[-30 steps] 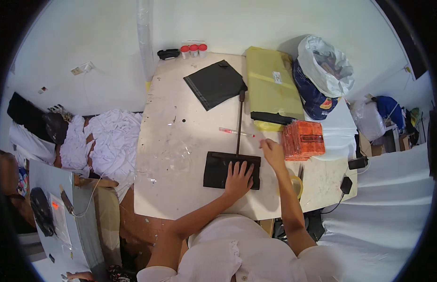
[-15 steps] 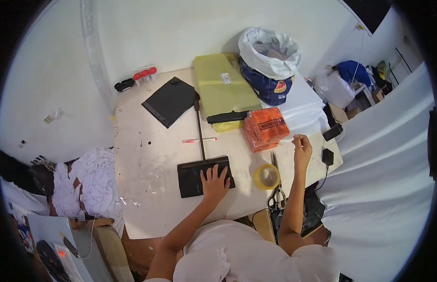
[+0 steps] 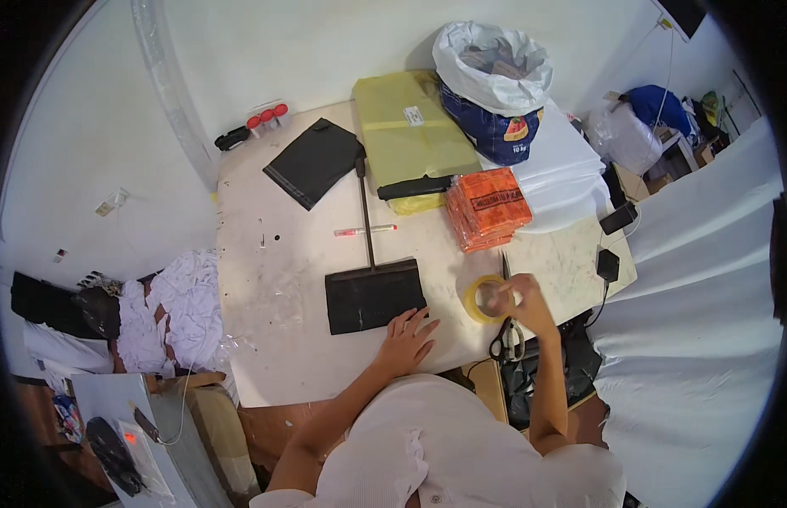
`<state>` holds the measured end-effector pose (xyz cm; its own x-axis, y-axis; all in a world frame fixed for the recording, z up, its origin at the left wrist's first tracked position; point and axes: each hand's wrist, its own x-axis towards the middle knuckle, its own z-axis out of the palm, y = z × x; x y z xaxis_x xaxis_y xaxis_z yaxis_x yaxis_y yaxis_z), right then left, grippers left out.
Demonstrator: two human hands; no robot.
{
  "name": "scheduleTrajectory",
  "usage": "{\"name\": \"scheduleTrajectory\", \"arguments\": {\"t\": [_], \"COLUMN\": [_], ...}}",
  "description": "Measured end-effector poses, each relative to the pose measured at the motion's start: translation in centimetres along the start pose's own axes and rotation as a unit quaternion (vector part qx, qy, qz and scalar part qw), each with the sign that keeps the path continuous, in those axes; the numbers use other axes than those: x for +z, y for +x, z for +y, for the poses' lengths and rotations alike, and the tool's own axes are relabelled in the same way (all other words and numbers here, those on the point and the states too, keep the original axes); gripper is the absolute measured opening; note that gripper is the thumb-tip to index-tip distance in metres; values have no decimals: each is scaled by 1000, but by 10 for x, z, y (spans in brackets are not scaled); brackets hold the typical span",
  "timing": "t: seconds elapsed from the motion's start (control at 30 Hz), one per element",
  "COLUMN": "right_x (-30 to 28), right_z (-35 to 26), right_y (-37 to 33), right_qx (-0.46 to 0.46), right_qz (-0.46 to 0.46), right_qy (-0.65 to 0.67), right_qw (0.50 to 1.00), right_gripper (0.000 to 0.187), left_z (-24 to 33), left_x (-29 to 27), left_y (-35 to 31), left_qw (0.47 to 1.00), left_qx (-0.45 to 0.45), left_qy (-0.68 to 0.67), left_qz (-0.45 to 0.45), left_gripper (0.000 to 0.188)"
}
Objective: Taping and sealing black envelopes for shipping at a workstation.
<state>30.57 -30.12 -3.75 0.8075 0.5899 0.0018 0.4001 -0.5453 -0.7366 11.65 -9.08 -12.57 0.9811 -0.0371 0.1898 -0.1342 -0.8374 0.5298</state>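
A flat black rectangular piece (image 3: 375,296) lies on the table, with a long dark rod (image 3: 367,216) running away from its far edge to a thicker handle end. My left hand (image 3: 406,343) is open, fingers spread, at the near right corner of that black piece. My right hand (image 3: 531,305) is at the right rim of a roll of yellowish tape (image 3: 472,306); its curled fingers reach into the ring and look closed on the rim. Right beside the roll lie scissors (image 3: 505,340) with dark handles, their blades partly hidden behind my hand.
Behind the roll sits a stack of orange packets (image 3: 491,207). Farther back are yellow wrapped sheets (image 3: 414,127), a blue and white sack (image 3: 495,102) and a black flat bag (image 3: 313,162). A pen (image 3: 365,229) lies under or across the rod. A black charger (image 3: 607,265) rests at the right edge.
My right hand has come down from above the table's right side to the tape roll. My left hand has slid off the black piece toward its near right corner. The view has shifted slightly.
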Motion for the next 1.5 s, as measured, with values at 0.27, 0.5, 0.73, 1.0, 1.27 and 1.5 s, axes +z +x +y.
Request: {"name": "scheduleTrajectory", "arguments": {"t": [0.27, 0.5, 0.73, 1.0, 1.27, 1.5], "right_x": [37, 15, -4, -24, -17, -3], "right_z": [25, 37, -38, -60, -76, -88], "right_y": [-34, -37, -53, -63, -61, -45], "right_qx": [-117, -105, 49, -36, 3, -2], "right_qz": [-73, -110, -60, -87, -50, 75], "right_qy": [-228, 91, 430, 454, 621, 591], "right_qw": [964, 984, 900, 886, 782, 804], "right_gripper": [38, 20, 27, 52, 49, 55], "left_z": [14, 36, 98, 99, 109, 122], "left_x": [15, -2, -59, -105, -127, -97], "left_y": [16, 44, 82, 107, 109, 114], "left_qw": [996, 969, 960, 964, 948, 789], "left_qx": [-29, -47, 109, 113, 71, -6], "left_qy": [-83, -243, -144, -188, -266, -605], "left_qz": [-22, 28, 214, 150, 162, 105], "left_gripper": [43, 54, 63, 44, 35, 43]}}
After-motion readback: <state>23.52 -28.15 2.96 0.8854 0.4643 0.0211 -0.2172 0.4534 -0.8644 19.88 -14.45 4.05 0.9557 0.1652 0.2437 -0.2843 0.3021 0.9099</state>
